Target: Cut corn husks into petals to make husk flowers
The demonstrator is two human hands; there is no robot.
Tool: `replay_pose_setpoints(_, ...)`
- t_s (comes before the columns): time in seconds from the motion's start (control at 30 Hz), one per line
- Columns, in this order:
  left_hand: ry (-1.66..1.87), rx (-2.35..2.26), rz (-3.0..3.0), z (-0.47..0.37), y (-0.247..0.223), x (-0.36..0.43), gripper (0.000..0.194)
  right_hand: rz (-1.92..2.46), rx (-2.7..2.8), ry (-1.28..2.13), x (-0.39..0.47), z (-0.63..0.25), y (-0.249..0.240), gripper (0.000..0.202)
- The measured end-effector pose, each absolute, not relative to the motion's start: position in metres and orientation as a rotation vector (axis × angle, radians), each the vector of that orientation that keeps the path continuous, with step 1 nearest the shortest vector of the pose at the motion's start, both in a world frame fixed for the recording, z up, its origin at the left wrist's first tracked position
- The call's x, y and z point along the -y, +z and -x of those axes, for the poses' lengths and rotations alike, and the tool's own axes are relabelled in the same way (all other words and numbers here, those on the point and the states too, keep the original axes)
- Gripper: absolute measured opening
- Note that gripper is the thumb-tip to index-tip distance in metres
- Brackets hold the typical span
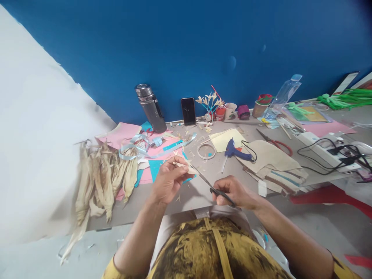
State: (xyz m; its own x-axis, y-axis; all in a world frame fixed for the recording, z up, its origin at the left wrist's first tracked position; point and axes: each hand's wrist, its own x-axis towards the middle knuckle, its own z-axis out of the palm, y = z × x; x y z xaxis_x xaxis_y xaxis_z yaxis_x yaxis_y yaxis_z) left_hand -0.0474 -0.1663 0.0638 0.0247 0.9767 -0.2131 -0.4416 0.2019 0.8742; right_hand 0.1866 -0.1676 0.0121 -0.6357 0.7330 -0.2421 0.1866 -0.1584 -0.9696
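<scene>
Near the table's front edge, my left hand pinches a small pale piece of husk between thumb and fingers. My right hand is closed round the black handles of a pair of scissors, whose blades point up and left and reach the husk piece. Dried corn husks lie in a bunch at the left end of the table, some hanging over the edge. Beyond my hands are a roll of tape and a blue glue gun. Small husk flowers on blue stems stand by the wall.
A dark flask and a phone stand against the wall. Pink paper and ribbon lie at left. Rightward are orange-handled scissors, a glove, a tilted plastic bottle, and a power strip with cables.
</scene>
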Motion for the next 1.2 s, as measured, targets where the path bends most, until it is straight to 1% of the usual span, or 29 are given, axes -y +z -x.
replay_pose_setpoints(0.47, 1.234, -0.963, -0.751, 0.053, 0.065, 0.168, 0.027, 1.032, 1.556, 1.93, 0.171, -0.178, 0.007, 0.037)
replay_pose_setpoints(0.7, 1.287, -0.958, -0.718, 0.051, 0.068, 0.169, 0.028, 0.968, 1.599, 1.872, 0.173, -0.178, 0.01, 0.037)
replay_pose_setpoints(0.97, 1.378, -0.965, -0.634, 0.044, 0.059, 0.171, 0.032, 0.871, 1.582, 1.893, 0.178, -0.171, 0.009, 0.052)
replay_pose_setpoints(1.2, 1.434, -0.939, -0.616, 0.036, 0.057, 0.175, 0.033, 0.874, 1.485, 1.778, 0.177, -0.163, 0.006, 0.061)
